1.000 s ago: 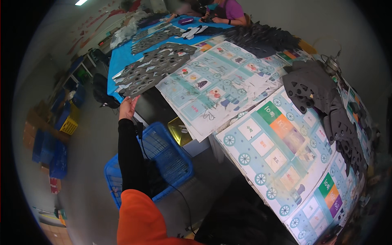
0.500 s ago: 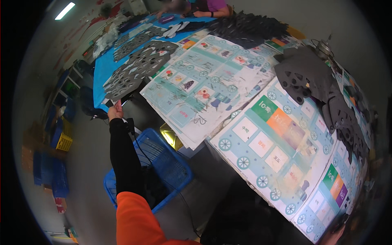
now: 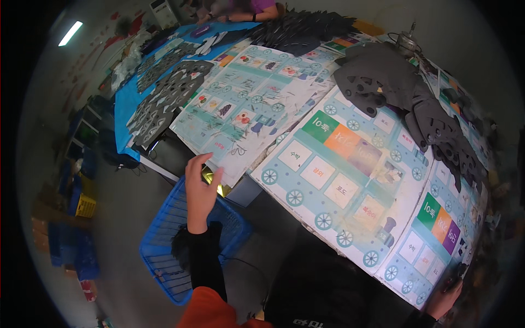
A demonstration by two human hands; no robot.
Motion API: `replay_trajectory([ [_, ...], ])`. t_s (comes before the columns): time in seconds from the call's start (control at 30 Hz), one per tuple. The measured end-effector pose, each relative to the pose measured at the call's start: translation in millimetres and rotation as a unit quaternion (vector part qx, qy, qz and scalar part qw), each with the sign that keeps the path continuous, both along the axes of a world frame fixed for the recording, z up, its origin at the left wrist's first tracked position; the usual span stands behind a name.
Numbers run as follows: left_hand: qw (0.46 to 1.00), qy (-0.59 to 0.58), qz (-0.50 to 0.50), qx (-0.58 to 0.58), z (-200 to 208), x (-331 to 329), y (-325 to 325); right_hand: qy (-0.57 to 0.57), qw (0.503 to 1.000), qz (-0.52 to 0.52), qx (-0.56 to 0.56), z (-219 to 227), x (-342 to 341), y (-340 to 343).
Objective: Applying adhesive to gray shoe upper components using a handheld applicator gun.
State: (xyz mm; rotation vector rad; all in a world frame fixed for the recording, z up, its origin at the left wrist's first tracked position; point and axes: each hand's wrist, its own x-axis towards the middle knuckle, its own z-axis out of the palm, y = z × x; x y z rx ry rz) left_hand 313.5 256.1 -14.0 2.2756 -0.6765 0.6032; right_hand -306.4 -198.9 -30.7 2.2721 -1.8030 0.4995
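My left hand (image 3: 200, 188) is raised above the blue plastic basket (image 3: 164, 227), beside the near corner of the printed boards. Its thumb and fingers are apart and nothing lies between them. At the lower right, my right hand (image 3: 445, 298) is at the edge of the printed board (image 3: 377, 240), fingers curled round a small dark thing (image 3: 453, 280) that I cannot make out. Dark grey cut-out sheets (image 3: 383, 76) lie piled on the boards beyond it. A grey sheet full of holes (image 3: 164, 104) rests on the blue-covered table (image 3: 123, 120).
Across the table a person in a purple top (image 3: 262, 6) is at work. A heap of dark pieces (image 3: 301, 30) lies at the far side, and a metal device (image 3: 407, 41) stands at the far right. A yellow crate (image 3: 86, 202) is among the bins at the left.
My left hand has come away from the corner of the holed grey sheet and moved right, its fingers now spread. More of my right hand shows as the view has shifted.
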Motion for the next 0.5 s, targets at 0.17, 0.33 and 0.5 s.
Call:
replay_trajectory([
  [0.17,0.971,-0.006,-0.071,0.23,39.3,-14.6,-41.3,-0.009,1.0,0.002,0.01,17.1,19.3,17.5],
  [0.33,0.94,0.154,-0.163,0.259,52.9,-1.6,-36.3,-0.028,0.999,0.004,-0.017,15.0,21.9,19.1],
  [0.5,0.957,0.047,-0.098,0.27,53.9,1.8,-30.5,-0.032,0.999,0.017,-0.003,17.5,24.5,20.9],
])
